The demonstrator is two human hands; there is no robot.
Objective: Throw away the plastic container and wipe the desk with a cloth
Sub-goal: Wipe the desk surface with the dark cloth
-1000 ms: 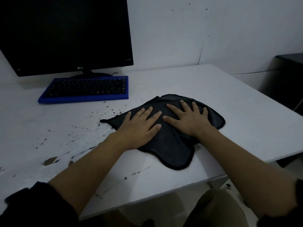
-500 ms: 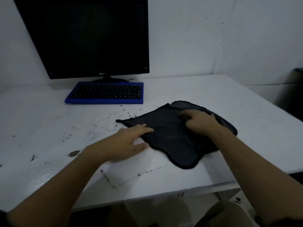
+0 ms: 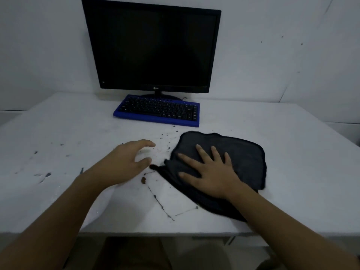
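Obs: right hand [image 3: 211, 172] flat, fingers spread, pressing black cloth [image 3: 243, 156] onto desk [image 3: 292, 133], weight for wiping, no grasp. Left hand [image 3: 124, 164] loosely curled, holding nothing, just beside cloth corner, prob. steadying. Dark specks [image 3: 162, 137] btwn hands unwiped. Plastic container not in view.
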